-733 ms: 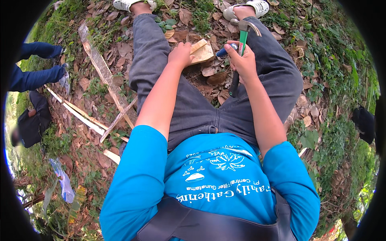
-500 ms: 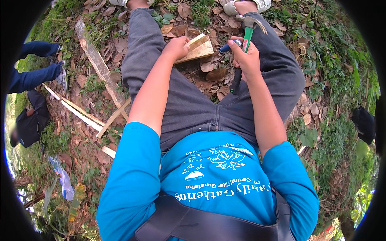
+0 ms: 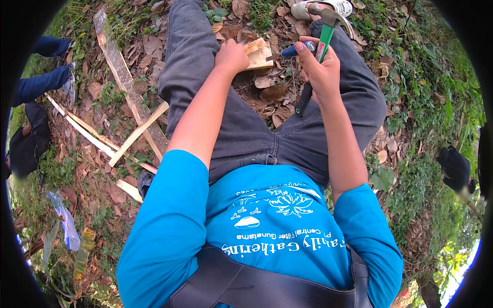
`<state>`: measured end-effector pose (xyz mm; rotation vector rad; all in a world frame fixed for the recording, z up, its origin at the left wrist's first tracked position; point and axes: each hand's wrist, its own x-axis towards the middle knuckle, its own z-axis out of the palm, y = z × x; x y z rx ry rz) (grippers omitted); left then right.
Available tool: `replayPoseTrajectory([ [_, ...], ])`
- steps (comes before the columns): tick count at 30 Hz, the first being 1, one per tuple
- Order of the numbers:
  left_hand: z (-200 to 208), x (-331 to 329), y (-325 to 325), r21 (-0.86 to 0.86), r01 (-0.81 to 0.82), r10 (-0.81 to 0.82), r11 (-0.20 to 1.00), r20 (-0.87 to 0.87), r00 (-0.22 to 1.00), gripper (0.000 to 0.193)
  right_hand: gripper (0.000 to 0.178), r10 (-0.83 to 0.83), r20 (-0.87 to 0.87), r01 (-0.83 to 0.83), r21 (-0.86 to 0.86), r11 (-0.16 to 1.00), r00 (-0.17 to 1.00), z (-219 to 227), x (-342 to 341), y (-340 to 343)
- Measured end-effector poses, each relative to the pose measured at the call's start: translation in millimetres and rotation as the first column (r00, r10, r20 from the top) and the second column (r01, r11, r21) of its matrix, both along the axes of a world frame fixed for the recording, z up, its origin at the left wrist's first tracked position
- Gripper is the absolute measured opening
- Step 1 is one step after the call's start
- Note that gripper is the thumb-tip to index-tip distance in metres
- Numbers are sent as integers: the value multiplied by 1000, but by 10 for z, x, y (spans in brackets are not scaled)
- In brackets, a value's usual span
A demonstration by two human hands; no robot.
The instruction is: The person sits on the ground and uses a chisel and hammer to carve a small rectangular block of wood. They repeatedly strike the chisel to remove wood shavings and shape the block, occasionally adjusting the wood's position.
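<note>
My left hand [image 3: 232, 55] is closed around the left end of a pale wooden block [image 3: 261, 59] between my knees. A rough raised strip shows along the block's top; my fingers hide its left end. My right hand [image 3: 322, 69] grips two tools together. One is a claw hammer [image 3: 326, 38] with a green and black handle, its head up and its handle end toward my lap. The other, pinched by my thumb, looks like a blue-handled chisel [image 3: 292, 51] with a metal cap. Its dark tip points left, close to the block's right edge.
A long rough plank [image 3: 120, 66] lies on the leafy ground at the left, with thin wood strips [image 3: 138, 132] across and beside it. Another person's legs [image 3: 43, 84] show at the far left. A plastic bag [image 3: 67, 223] lies lower left; a dark object [image 3: 454, 169] sits far right.
The wooden block has turned in my left hand and its top now shows a rough strip. My right hand keeps both tools, the chisel's tip now close to the block. The view has shifted slightly.
</note>
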<state>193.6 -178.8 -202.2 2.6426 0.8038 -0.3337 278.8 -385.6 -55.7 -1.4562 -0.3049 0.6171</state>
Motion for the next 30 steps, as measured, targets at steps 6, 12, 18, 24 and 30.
replayPoseTrajectory([
  [6,79,-51,-22,2,-11,11,1000,60,998,39,28,44,152,-43,-9,999,987,44,33,288],
  [12,68,-62,-32,50,-14,7,999,138,990,48,29,115,226,-100,-78,992,967,33,67,511],
  [18,14,-66,-42,61,-9,-1,998,170,985,50,30,136,302,-111,-97,989,944,47,98,570],
  [24,26,-34,-44,60,-12,5,998,110,994,53,29,190,307,-154,-139,978,933,65,125,560],
  [30,38,-25,-68,76,1,-7,997,85,996,54,25,203,374,-156,-153,976,905,65,105,609],
])
